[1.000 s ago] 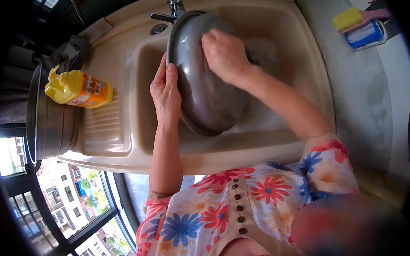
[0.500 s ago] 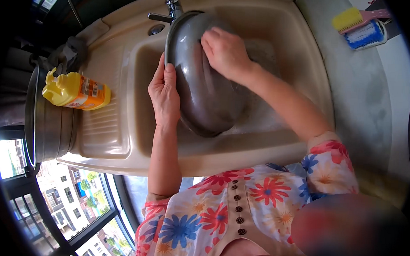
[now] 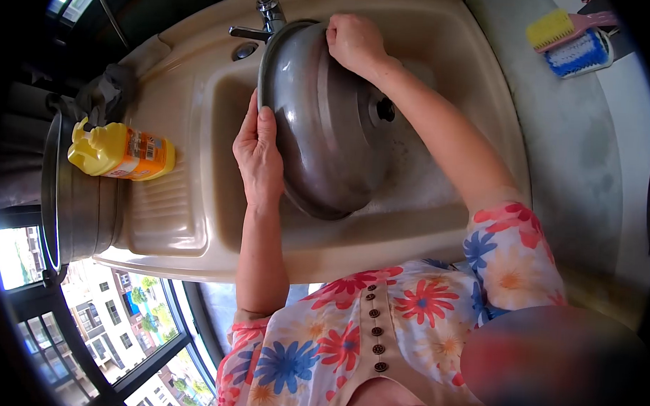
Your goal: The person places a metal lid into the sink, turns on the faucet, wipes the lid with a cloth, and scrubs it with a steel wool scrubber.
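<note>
A large domed metal pot lid [image 3: 309, 131] with a black knob [image 3: 383, 110] is tilted on its edge in the beige sink [image 3: 228, 199]. My left hand [image 3: 261, 154] grips its left rim, thumb on the outer face and fingers behind. My right hand [image 3: 355, 43] is closed against the upper part of the dome. Whatever its curled fingers may hold is hidden. The faucet [image 3: 271, 15] stands just beyond the lid's top rim.
On the ribbed drainboard at left is a yellow pump bottle [image 3: 123, 151], beside a large metal pot [image 3: 81, 202]. Two brushes, one yellow and pink [image 3: 553, 30], one blue and white [image 3: 577, 54], lie on the right counter. Suds [image 3: 411, 184] wet the sink bottom.
My right hand has moved up across the dome towards the lid's top edge, and the black knob now shows. My left hand keeps its hold on the rim.
</note>
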A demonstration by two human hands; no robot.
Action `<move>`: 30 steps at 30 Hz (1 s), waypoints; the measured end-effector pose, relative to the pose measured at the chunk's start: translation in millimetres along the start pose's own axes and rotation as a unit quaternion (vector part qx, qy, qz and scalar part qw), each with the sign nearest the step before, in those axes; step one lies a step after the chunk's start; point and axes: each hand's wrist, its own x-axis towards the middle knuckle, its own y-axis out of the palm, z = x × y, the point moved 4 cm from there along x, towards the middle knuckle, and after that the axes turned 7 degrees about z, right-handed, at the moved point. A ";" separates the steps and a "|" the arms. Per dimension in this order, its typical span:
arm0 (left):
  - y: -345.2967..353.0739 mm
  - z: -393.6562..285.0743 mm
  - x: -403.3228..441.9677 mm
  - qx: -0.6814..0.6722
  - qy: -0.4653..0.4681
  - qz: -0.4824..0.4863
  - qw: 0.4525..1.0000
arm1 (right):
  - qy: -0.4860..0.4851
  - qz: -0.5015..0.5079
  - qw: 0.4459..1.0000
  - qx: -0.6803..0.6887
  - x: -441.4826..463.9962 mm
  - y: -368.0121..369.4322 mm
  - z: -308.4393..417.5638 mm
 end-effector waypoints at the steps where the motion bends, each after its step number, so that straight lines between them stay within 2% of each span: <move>1: -0.8 -0.1 -1.3 -0.001 0.001 0.001 1.000 | 0.008 0.013 1.000 -0.002 1.0 -0.8 -0.7; 4: -0.8 1.6 -1.6 -0.024 -0.005 -0.001 1.000 | -0.102 -0.072 0.992 0.037 -46.9 -8.0 35.1; 5: -1.5 2.2 -2.5 -0.031 -0.011 -0.003 0.999 | -0.116 -0.053 0.991 0.041 -63.0 -12.4 50.3; 7: 1.1 -1.7 -1.5 -0.014 -0.010 0.003 1.000 | -0.103 -0.071 0.990 0.068 -60.0 -8.1 42.2; 9: 2.5 -1.9 -2.7 -0.008 -0.012 0.005 1.000 | -0.089 -0.082 0.992 0.037 -31.5 -1.1 21.6; 10: 2.4 -0.6 -1.9 -0.012 -0.010 0.002 1.000 | -0.038 -0.053 0.998 0.013 -15.6 -0.2 11.9; 13: -1.4 1.3 -1.5 -0.026 -0.012 0.002 1.000 | -0.012 -0.044 0.999 0.015 -9.7 -1.4 11.0; 14: -2.2 2.3 -1.5 -0.033 -0.015 0.002 0.999 | -0.031 -0.036 0.999 0.025 -22.6 0.6 16.3; 15: -1.4 1.7 -1.2 -0.036 -0.018 0.004 0.999 | -0.067 -0.080 0.994 0.039 -43.2 -4.2 33.5; 17: -2.2 0.7 -3.8 -0.040 -0.030 0.004 0.999 | -0.082 -0.043 0.993 0.068 -69.7 -7.4 53.1; 20: -0.4 -0.5 -1.4 0.008 -0.004 0.004 1.000 | -0.076 -0.081 0.992 0.055 -43.3 -4.2 36.2; 23: 1.3 0.7 -1.0 -0.013 -0.002 -0.005 1.000 | 0.044 -0.011 0.999 0.024 -1.5 8.2 -2.1; 27: -1.6 1.3 -2.9 -0.042 -0.018 0.005 0.999 | -0.065 -0.054 0.996 0.041 -47.6 -8.3 40.9; 29: -2.8 2.3 -2.8 -0.049 -0.023 0.012 0.998 | -0.064 -0.039 0.995 0.069 -71.6 -7.5 55.0; 30: -2.6 1.1 -2.0 -0.036 -0.016 0.008 0.999 | -0.079 -0.062 0.992 0.073 -66.5 -6.5 49.4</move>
